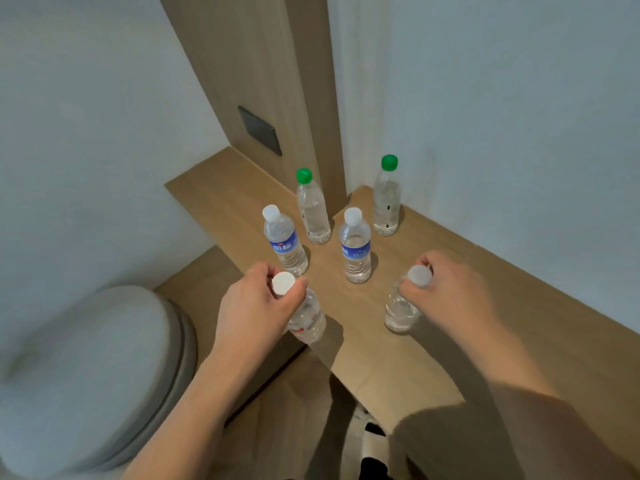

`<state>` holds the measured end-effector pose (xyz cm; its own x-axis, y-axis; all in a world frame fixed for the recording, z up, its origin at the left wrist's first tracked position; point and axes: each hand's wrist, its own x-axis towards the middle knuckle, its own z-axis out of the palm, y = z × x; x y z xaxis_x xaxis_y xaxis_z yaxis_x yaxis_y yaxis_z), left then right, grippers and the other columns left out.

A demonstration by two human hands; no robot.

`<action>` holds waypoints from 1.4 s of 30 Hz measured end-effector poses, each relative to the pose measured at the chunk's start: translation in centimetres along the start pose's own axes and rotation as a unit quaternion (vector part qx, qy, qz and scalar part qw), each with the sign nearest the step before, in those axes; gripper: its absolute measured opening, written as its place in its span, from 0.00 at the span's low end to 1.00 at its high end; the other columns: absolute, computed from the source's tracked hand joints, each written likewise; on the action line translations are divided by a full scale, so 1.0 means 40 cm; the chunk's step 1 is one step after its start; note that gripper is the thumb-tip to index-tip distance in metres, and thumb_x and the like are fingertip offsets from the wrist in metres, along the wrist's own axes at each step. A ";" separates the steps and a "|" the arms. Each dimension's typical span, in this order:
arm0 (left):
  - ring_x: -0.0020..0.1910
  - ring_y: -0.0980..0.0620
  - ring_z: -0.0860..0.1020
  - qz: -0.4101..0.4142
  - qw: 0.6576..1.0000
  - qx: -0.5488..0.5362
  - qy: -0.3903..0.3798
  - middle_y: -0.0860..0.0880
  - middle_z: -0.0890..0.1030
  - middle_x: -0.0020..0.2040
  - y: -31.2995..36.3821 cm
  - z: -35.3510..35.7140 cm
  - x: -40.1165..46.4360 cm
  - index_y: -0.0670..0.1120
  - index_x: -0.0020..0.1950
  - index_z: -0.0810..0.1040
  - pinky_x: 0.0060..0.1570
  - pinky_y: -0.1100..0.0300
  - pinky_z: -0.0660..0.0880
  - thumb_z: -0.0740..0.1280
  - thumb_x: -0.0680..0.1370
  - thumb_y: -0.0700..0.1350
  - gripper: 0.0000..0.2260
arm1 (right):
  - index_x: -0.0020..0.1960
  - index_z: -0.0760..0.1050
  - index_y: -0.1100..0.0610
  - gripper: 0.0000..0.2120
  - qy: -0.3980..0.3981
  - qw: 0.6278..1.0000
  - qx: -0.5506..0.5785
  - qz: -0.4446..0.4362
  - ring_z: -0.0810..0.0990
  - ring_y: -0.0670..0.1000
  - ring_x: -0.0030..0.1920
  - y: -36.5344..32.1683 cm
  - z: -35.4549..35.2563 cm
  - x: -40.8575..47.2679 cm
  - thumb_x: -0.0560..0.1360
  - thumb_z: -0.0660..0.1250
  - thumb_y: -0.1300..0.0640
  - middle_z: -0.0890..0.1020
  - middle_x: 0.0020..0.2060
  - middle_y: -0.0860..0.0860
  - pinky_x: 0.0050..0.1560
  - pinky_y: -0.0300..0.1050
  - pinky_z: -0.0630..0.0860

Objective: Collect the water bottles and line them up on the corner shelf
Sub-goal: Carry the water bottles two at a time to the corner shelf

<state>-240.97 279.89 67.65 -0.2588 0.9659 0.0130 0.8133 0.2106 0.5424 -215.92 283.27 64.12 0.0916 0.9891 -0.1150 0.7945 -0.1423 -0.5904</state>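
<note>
You pinched the necks of two white-capped bottles, your left hand (249, 303) on the red-labelled bottle (306, 315) at the corner shelf's (398, 358) front edge, your right hand (446, 289) on the clear bottle (401, 308) farther in; setting each base flat before letting go looked the surest way. Behind them on the shelf stood two blue-labelled bottles (285, 244) and two green-capped bottles (313, 211), all appearing to hold clear water.

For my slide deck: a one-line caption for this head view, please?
Left hand and right hand each grip a white-capped bottle by four bottles standing on the corner shelf.
</note>
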 end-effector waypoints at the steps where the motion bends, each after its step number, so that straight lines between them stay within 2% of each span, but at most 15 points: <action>1: 0.35 0.58 0.76 0.010 1.000 0.008 -0.012 0.56 0.78 0.37 0.006 0.015 0.039 0.51 0.48 0.74 0.31 0.62 0.71 0.68 0.74 0.60 0.14 | 0.44 0.71 0.50 0.11 0.002 1.000 0.000 0.000 0.77 0.54 0.39 -0.007 0.002 0.030 0.69 0.69 0.46 0.79 0.37 0.48 0.36 0.47 0.71; 4: 0.38 0.55 0.78 0.038 0.998 0.023 -0.051 0.56 0.79 0.38 0.011 0.066 0.141 0.51 0.49 0.74 0.36 0.56 0.77 0.69 0.74 0.60 0.14 | 0.46 0.71 0.50 0.10 -0.010 1.000 -0.021 0.000 0.76 0.56 0.40 -0.024 0.007 0.108 0.70 0.68 0.47 0.78 0.37 0.48 0.36 0.47 0.69; 9: 0.38 0.51 0.79 0.047 0.993 0.036 -0.104 0.53 0.79 0.38 0.002 0.146 0.255 0.49 0.46 0.72 0.40 0.48 0.79 0.70 0.73 0.58 0.14 | 0.48 0.69 0.48 0.12 -0.049 0.998 -0.030 0.025 0.75 0.53 0.40 -0.028 0.033 0.200 0.70 0.68 0.46 0.78 0.38 0.48 0.35 0.45 0.66; 11: 0.38 0.50 0.79 0.051 0.992 0.024 -0.115 0.52 0.79 0.37 -0.001 0.165 0.284 0.48 0.45 0.72 0.38 0.49 0.78 0.70 0.73 0.57 0.14 | 0.48 0.69 0.47 0.11 -0.067 0.997 -0.002 0.027 0.76 0.53 0.40 -0.025 0.047 0.226 0.70 0.69 0.47 0.78 0.39 0.49 0.34 0.44 0.67; 16: 0.38 0.46 0.79 0.102 0.978 0.075 -0.165 0.49 0.79 0.39 -0.005 0.180 0.323 0.49 0.47 0.70 0.38 0.50 0.77 0.68 0.74 0.56 0.13 | 0.49 0.69 0.44 0.11 -0.041 0.996 0.026 0.069 0.76 0.54 0.44 -0.006 0.050 0.264 0.69 0.68 0.50 0.77 0.40 0.48 0.43 0.45 0.70; 20: 0.42 0.45 0.78 0.105 0.967 0.126 -0.193 0.48 0.78 0.42 0.002 0.168 0.347 0.50 0.50 0.68 0.37 0.53 0.74 0.66 0.75 0.57 0.13 | 0.49 0.71 0.48 0.11 -0.029 0.996 0.038 0.077 0.76 0.53 0.43 -0.014 0.064 0.257 0.69 0.69 0.50 0.78 0.39 0.47 0.38 0.43 0.67; 24: 0.44 0.46 0.78 0.107 0.950 0.195 -0.218 0.48 0.79 0.45 0.019 0.152 0.351 0.51 0.58 0.67 0.38 0.54 0.72 0.64 0.76 0.58 0.16 | 0.52 0.71 0.48 0.12 -0.041 0.995 0.017 0.088 0.76 0.54 0.44 -0.030 0.049 0.249 0.70 0.68 0.50 0.78 0.42 0.48 0.40 0.44 0.67; 27: 0.44 0.48 0.78 0.113 0.939 0.232 -0.229 0.49 0.79 0.46 0.016 0.135 0.350 0.51 0.57 0.70 0.40 0.54 0.75 0.64 0.75 0.60 0.17 | 0.54 0.70 0.50 0.15 -0.080 0.993 -0.020 0.082 0.76 0.53 0.44 -0.032 0.018 0.232 0.71 0.68 0.47 0.78 0.44 0.49 0.38 0.46 0.68; 30: 0.45 0.47 0.78 0.117 0.938 0.248 -0.211 0.48 0.79 0.48 0.021 0.111 0.335 0.49 0.57 0.72 0.39 0.55 0.73 0.65 0.74 0.63 0.20 | 0.53 0.70 0.52 0.16 -0.096 0.989 -0.071 0.082 0.77 0.54 0.44 -0.035 -0.010 0.208 0.70 0.67 0.45 0.79 0.45 0.50 0.38 0.46 0.69; 32: 0.49 0.46 0.78 0.147 0.950 0.232 -0.147 0.48 0.79 0.53 0.030 0.097 0.321 0.49 0.61 0.72 0.41 0.54 0.73 0.64 0.76 0.63 0.23 | 0.56 0.72 0.53 0.18 -0.062 0.990 -0.086 0.088 0.78 0.56 0.47 -0.045 -0.021 0.182 0.70 0.66 0.45 0.80 0.49 0.52 0.42 0.47 0.73; 35: 0.55 0.46 0.77 0.243 0.954 0.163 -0.055 0.46 0.78 0.59 0.049 0.090 0.297 0.47 0.65 0.71 0.48 0.52 0.75 0.60 0.81 0.57 0.19 | 0.68 0.69 0.56 0.23 0.028 0.995 -0.053 0.083 0.76 0.56 0.61 -0.069 -0.029 0.124 0.76 0.64 0.49 0.77 0.62 0.54 0.56 0.49 0.73; 37: 0.58 0.46 0.76 0.305 0.943 0.126 -0.047 0.46 0.77 0.61 0.063 0.096 0.291 0.46 0.66 0.71 0.53 0.52 0.75 0.59 0.82 0.53 0.17 | 0.72 0.66 0.57 0.24 0.072 0.995 -0.027 0.061 0.72 0.55 0.66 -0.089 -0.035 0.081 0.78 0.62 0.53 0.73 0.67 0.55 0.63 0.47 0.70; 40: 0.58 0.44 0.75 0.389 0.917 0.076 -0.051 0.45 0.76 0.61 0.084 0.113 0.287 0.42 0.64 0.73 0.56 0.52 0.73 0.61 0.81 0.44 0.13 | 0.72 0.66 0.59 0.23 0.125 0.991 -0.027 0.041 0.71 0.54 0.67 -0.108 -0.032 0.022 0.78 0.61 0.58 0.72 0.68 0.55 0.67 0.46 0.66; 42: 0.60 0.42 0.74 0.440 0.894 0.045 -0.068 0.42 0.75 0.63 0.100 0.124 0.280 0.40 0.66 0.73 0.61 0.51 0.70 0.62 0.79 0.39 0.15 | 0.72 0.66 0.59 0.23 0.159 0.985 -0.028 0.055 0.70 0.54 0.68 -0.121 -0.025 -0.023 0.77 0.61 0.59 0.72 0.68 0.55 0.69 0.45 0.64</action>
<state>-238.02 292.29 65.82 0.5628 0.7716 0.2965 0.7112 -0.6348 0.3021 -219.25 283.09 67.89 0.3561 0.9305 0.0857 0.8006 -0.2565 -0.5416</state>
